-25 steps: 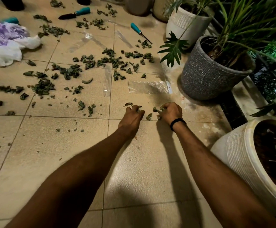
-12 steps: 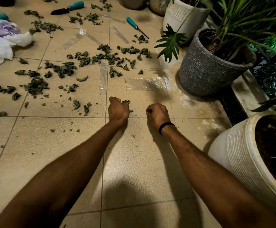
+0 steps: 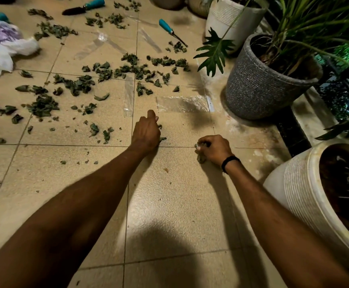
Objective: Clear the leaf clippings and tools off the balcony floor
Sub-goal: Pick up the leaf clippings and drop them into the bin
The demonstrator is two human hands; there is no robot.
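Clippings point(image 3: 42, 106) lie scattered ahead and to the left of both hands, nearer the left hand point(image 3: 146, 132). Its curled fingers hide any hold. The right hand point(image 3: 215, 149) clutches a few.

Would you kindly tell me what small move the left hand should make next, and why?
Probably the left hand should gather the loose clipping lying right beside it, since the right hand grips a clump of clippings and this piece is nearest.

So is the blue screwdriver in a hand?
No, the screwdriver lies alone on the floor near the white pot.
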